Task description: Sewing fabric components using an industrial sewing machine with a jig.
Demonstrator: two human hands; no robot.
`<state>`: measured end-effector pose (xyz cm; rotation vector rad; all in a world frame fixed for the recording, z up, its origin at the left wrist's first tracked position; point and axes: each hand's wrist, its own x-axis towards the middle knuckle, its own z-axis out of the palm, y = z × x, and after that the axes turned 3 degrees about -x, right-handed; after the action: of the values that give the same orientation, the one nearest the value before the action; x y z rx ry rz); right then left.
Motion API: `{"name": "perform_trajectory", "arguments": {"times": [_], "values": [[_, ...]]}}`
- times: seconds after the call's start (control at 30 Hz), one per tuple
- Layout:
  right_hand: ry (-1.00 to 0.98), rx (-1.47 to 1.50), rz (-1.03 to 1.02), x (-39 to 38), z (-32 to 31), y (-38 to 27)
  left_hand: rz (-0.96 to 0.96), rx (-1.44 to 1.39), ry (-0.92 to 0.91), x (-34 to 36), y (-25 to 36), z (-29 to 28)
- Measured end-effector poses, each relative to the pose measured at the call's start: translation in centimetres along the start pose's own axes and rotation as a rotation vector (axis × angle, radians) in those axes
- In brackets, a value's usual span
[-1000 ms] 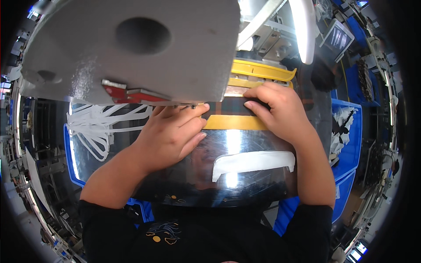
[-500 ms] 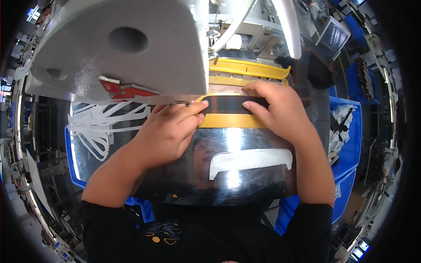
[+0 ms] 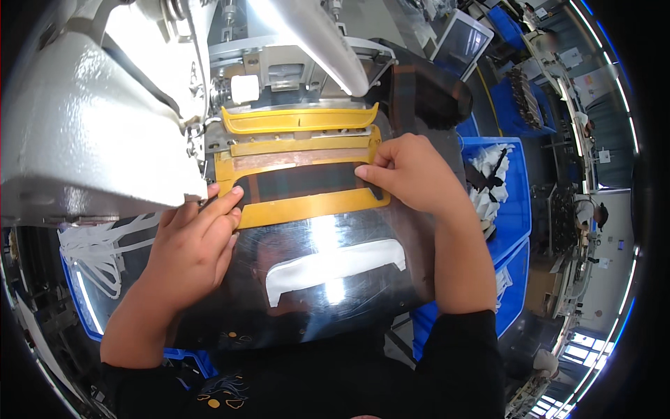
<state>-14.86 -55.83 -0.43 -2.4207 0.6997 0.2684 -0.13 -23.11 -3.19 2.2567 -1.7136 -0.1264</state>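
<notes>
A dark plaid fabric strip [image 3: 300, 183] lies in the opening of a yellow template [image 3: 314, 208] on the shiny metal plate. My left hand [image 3: 195, 248] is at the strip's left end, fingers bent and close together, with a fingertip pressing the corner. My right hand [image 3: 419, 174] is closed at the strip's right end, thumb on the fabric and index finger curled beside it. The underside of that grip is hidden. Nearer to me, a white collar-shaped piece [image 3: 335, 265] lies flat on the plate.
A white sewing machine head [image 3: 98, 133] fills the upper left. Behind the template sits a curved yellow clamp bar [image 3: 300, 122]. White strips [image 3: 105, 258] hang at the left. Blue bins [image 3: 513, 188] with scraps stand at the right, below a screen [image 3: 460, 43].
The view has swung, so the machine and plate sit farther left and the whole template shows. My right thumb and index finger have drawn closer together at the strip's right end.
</notes>
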Motion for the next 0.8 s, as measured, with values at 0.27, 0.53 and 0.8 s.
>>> {"name": "perform_trajectory", "arguments": {"times": [0.27,0.53,0.8], "values": [[0.015,-0.085,0.06,-0.4,-0.3,-0.3,0.014,0.071,-0.023,-0.1,0.4,-0.1],[-0.077,-0.212,0.145,-1.4,-2.0,-0.8,0.024,0.112,-0.012,0.0,0.6,-0.2],[-0.065,-0.302,-0.253,-3.3,-2.9,-0.1,0.05,0.132,0.005,0.2,0.2,-0.6]]}}
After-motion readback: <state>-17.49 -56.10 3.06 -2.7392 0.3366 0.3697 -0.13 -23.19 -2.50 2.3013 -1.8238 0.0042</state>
